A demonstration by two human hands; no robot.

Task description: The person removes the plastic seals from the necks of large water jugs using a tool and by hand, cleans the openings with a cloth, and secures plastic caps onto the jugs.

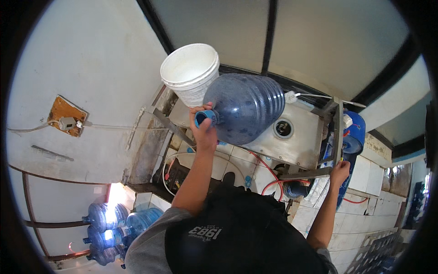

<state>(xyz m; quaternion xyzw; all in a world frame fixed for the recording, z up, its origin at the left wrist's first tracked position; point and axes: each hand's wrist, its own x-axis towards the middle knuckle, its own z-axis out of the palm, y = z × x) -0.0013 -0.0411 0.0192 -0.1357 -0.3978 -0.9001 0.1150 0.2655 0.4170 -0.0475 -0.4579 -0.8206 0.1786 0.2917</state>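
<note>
My left hand (205, 132) grips the blue-rimmed neck of a large, clear bluish water-cooler bottle (244, 106). The bottle lies tilted on its side with its open mouth facing me, above a stainless steel counter (304, 126). A round fitting with a dark opening (283, 128) is set into the counter beside the bottle. At the right, my right hand (339, 173) is at the corner of a metal frame (338, 130). A small yellow thing shows at its fingertips; whether the hand holds it is unclear.
A white plastic bucket (191, 68) stands behind the bottle's neck. Red hose (273, 181) runs over the tiled floor below the counter. A blue plastic drum (357, 126) stands beyond the frame. Several water bottles (106, 236) are stacked at lower left. An electrical socket (68, 123) is mounted on the left wall.
</note>
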